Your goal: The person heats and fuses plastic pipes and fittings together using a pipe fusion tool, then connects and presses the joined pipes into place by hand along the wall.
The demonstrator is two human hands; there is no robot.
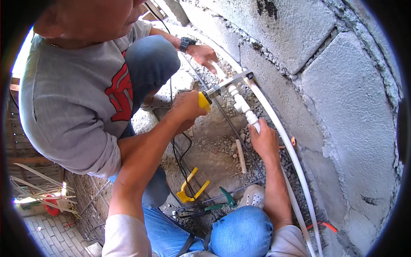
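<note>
My left hand is closed around the yellow handle of a pipe fusion welder, whose flat metal heating plate reaches toward the wall. In my right hand is the lower end of a white plastic pipe with fittings, including a tee. The upper end of this piece meets the plate. On the plate's other side, a co-worker's hand with a black watch holds another white pipe. I cannot make out exactly how the ends sit on the plate.
A long white pipe curves along the concrete block wall. On the ground lie a yellow stand, a green tool, a wooden stick, rebar and a black cord. The co-worker crouches at left.
</note>
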